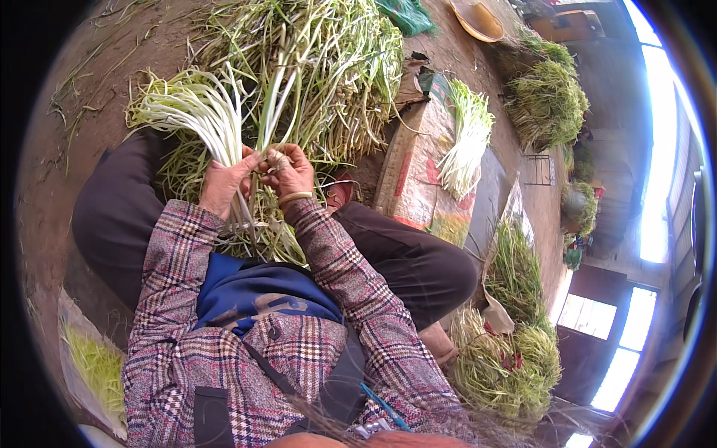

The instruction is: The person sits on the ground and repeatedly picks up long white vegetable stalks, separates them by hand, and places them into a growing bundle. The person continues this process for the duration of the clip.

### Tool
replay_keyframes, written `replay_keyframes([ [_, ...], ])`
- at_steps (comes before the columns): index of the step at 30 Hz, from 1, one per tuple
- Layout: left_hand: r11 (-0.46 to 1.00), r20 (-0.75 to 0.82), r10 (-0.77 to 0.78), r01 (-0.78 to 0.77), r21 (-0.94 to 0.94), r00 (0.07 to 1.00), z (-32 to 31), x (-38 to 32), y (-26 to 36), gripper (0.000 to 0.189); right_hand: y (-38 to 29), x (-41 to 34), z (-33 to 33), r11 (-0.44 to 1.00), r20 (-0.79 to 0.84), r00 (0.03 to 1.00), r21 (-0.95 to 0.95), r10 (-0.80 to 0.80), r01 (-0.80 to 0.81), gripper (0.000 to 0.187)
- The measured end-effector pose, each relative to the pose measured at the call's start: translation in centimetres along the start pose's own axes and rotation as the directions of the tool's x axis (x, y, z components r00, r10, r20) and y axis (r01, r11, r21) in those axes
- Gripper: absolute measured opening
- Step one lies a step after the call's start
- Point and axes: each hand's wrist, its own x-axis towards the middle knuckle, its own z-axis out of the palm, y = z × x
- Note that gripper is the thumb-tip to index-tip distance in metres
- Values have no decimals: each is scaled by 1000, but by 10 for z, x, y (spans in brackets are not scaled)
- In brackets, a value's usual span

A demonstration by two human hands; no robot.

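My left hand [227, 182] is closed around a bundle of long pale stalks with yellow-green leaves [210, 115], which fans out up and to the left. Beside it, its fingertips nearly touching, my right hand [287, 171] pinches a green-and-white leafy stalk [274, 106] near its lower end. Something pale is wrapped around a finger of my right hand, and a bangle circles the wrist. A large heap of untrimmed leafy stalks [347, 73] lies just beyond both hands, with more loose stalks beneath them.
Right of my knee, a bunch of clean pale stalks [468, 140] lies on a printed woven sack [414, 168]. More bundles [510, 358] lie at lower right, others [546, 101] farther off. A shallow yellowish basin [479, 21] and green netting [408, 15] are at the top.
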Motion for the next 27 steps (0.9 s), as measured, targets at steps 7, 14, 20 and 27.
replay_keyframes([
  [7, 1000, -56, 3, -1, 27, 998, 2, 3, 3, 13, 8, -11, 3, 997, 25, 998, -58, -52, 53, 16],
  [14, 986, -13, -22, 20, -168, 1000, -4, -1, 10, 13, -13, -102, -9, 975, 423, 893, -210, 157, -73, 22],
  [20, 938, 125, -164, 194, -288, 979, -4, -9, 11, 13, -12, -37, -5, 982, 69, 986, -127, 150, -141, 21],
  [27, 906, 159, -231, 272, -325, 960, -15, -14, 7, 17, 4, -8, 15, 966, 231, 960, 164, 160, -200, 9],
])
